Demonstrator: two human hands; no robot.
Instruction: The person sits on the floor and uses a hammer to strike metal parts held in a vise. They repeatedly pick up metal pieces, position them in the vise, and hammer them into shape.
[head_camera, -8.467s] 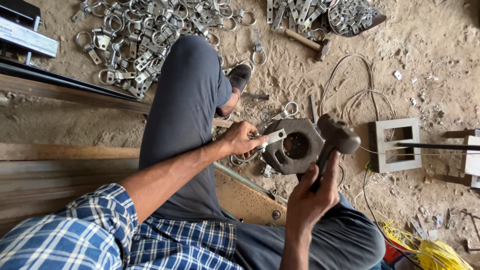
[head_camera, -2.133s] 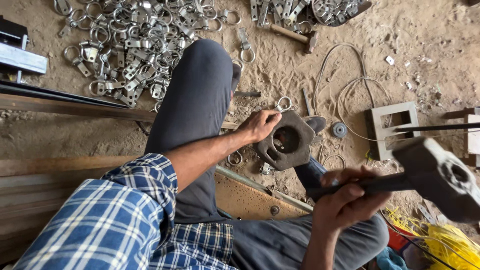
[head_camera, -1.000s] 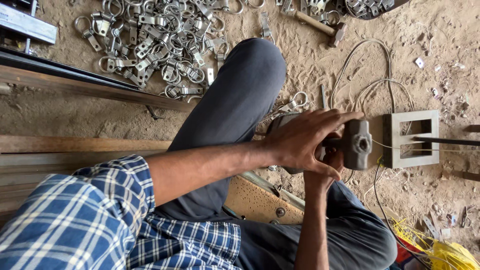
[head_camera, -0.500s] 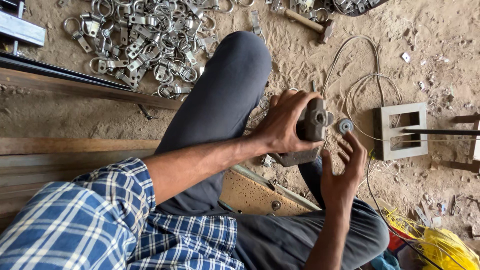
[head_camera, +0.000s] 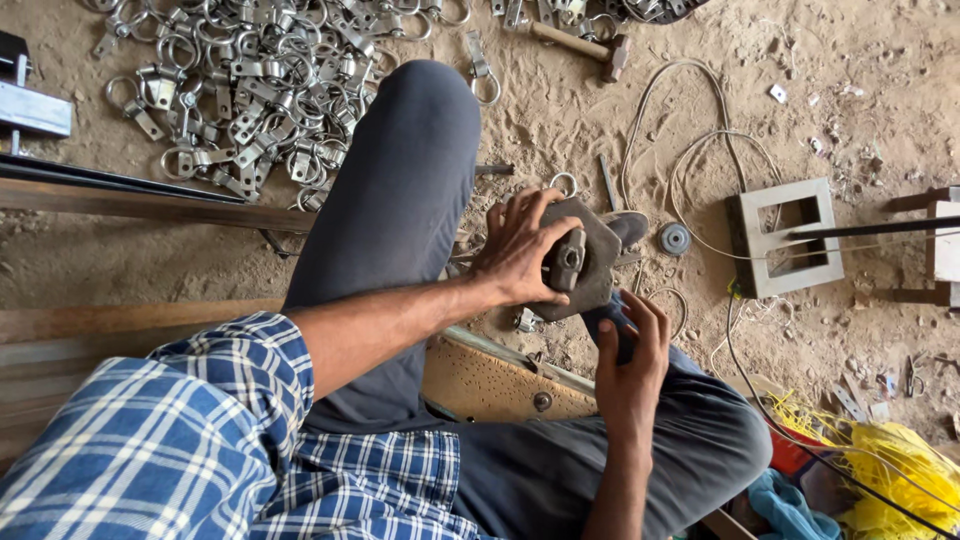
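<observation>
1. One dark metal block (head_camera: 590, 262) sits low over the sandy ground, just right of the raised knee (head_camera: 425, 120), held between both hands.
2. Left hand (head_camera: 520, 250) covers the block's left side: fingers curled over its top edge, thumb pressed near a small grey bolt-like part (head_camera: 570, 258) on its face.
3. Right hand (head_camera: 630, 355) is just below the block, fingers together and bent round a dark handle-like piece under it; how firm the grip is, cannot tell.
4. Small round metal disc (head_camera: 675, 238) lies on the sand just right of the block.
5. Grey rectangular metal frame (head_camera: 785, 240) is further right of the block, with white cable (head_camera: 690, 150) looping between them.
6. Hammer (head_camera: 580, 45) lies well above the block, near the top edge.
7. Pile of metal rings and clamps (head_camera: 250, 90) is up-left of the block, beyond the knee.
8. Yellow cord bundle (head_camera: 890, 470) is down-right, well apart from the block.
</observation>
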